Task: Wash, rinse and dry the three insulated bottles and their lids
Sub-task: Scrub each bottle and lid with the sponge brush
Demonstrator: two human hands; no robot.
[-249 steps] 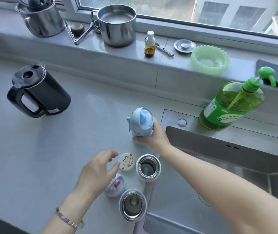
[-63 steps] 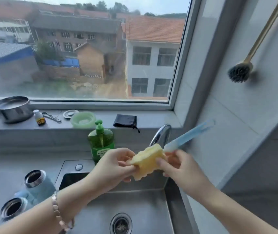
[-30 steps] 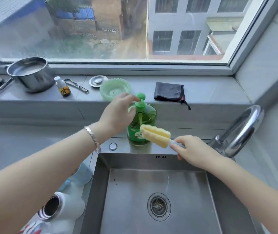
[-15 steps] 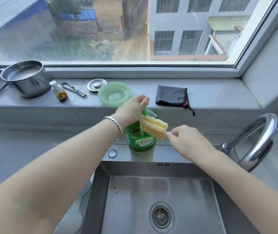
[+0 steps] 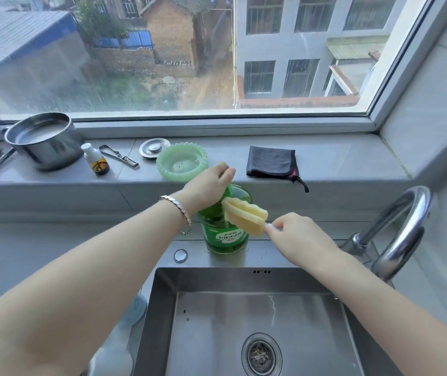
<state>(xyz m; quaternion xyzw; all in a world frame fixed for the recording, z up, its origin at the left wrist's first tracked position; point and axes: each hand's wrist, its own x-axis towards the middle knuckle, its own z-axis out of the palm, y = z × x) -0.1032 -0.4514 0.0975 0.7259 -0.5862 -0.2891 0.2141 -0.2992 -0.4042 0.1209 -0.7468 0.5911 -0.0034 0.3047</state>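
My left hand [image 5: 206, 185] sits on top of the green dish soap bottle [image 5: 225, 237], its fingers bent over the pump head. My right hand [image 5: 295, 237] pinches the pale handle of a yellow sponge brush [image 5: 245, 215]. The sponge head is held against the bottle just below the pump spout. Under my left forearm a light blue insulated bottle [image 5: 135, 310] and a white one [image 5: 113, 359] show only in part on the counter left of the sink. No lids are in sight.
The steel sink [image 5: 244, 280] with its drain [image 5: 261, 356] lies below, and the curved tap [image 5: 401, 229] stands at right. On the sill are a steel pot [image 5: 43, 142], a small dropper bottle [image 5: 96, 162], a green dish [image 5: 181, 164] and a black cloth [image 5: 271, 162].
My left hand has come down onto the soap pump, and my right hand has brought the sponge up under the spout. The view has tilted up, so the bottles have slipped mostly out of sight.
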